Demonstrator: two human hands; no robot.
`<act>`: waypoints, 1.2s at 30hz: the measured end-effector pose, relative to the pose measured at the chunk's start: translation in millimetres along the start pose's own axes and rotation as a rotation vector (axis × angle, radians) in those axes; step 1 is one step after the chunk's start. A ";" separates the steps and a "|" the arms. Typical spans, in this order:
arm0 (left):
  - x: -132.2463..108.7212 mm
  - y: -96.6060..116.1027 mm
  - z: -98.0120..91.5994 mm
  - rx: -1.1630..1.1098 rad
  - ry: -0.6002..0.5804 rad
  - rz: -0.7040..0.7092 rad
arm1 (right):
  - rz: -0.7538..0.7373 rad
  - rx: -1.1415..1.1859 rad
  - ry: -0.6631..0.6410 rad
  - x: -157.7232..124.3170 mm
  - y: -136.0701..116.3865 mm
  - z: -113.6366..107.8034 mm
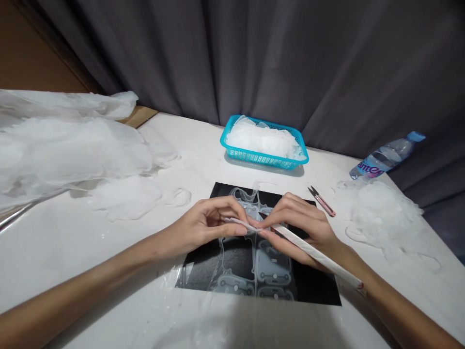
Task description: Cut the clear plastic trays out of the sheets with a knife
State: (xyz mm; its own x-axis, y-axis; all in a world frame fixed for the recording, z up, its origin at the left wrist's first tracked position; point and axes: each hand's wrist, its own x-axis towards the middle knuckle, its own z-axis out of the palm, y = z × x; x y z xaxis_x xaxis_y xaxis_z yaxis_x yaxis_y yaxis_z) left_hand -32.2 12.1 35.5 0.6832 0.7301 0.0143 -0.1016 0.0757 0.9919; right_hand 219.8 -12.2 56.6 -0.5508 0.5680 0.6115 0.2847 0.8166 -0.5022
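My left hand [210,224] pinches a thin clear plastic piece [238,223] between thumb and fingers, just above a black mat [319,286]. My right hand [301,225] is closed around a long white-handled tool [316,254] whose tip meets the plastic piece where the two hands touch. A translucent sheet of moulded plastic parts [269,269] lies on the mat under both hands.
A turquoise basket [265,157] of white plastic pieces stands behind the mat. Small pink snips [321,200] lie to its right. A heap of clear scraps [381,208] and a water bottle [387,157] are at far right. Large piles of translucent plastic [65,150] fill the left.
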 end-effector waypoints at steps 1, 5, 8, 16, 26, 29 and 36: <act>0.2 -0.2 0.5 0.002 -0.002 -0.001 | -0.003 -0.005 0.001 0.1 -0.1 -0.1; 1.7 -0.7 3.3 -0.002 -0.030 -0.034 | -0.012 -0.024 0.003 0.0 -1.1 -0.3; 2.4 -2.0 4.1 -0.005 -0.041 -0.039 | -0.032 -0.037 0.006 0.0 -2.7 0.4; 1.8 -4.9 5.5 -0.018 0.030 -0.067 | 0.174 -0.091 0.026 -2.1 1.6 2.7; 4.0 -6.3 13.5 -0.112 0.137 -0.150 | 0.627 0.292 -0.117 -4.1 19.9 8.4; 3.1 -7.6 12.4 -0.126 0.148 -0.154 | 0.672 0.344 -0.071 -4.8 23.2 6.4; -0.3 -15.1 1.3 -0.239 0.093 -0.104 | 0.685 0.373 -0.024 -2.9 22.5 2.3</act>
State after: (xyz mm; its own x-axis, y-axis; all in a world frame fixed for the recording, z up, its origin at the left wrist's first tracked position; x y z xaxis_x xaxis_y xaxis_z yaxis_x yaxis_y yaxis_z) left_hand -29.9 9.9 20.6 0.6306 0.7684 -0.1090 -0.2092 0.3035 0.9296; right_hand 226.0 4.3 42.1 -0.3658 0.9273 0.0797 0.2874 0.1940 -0.9380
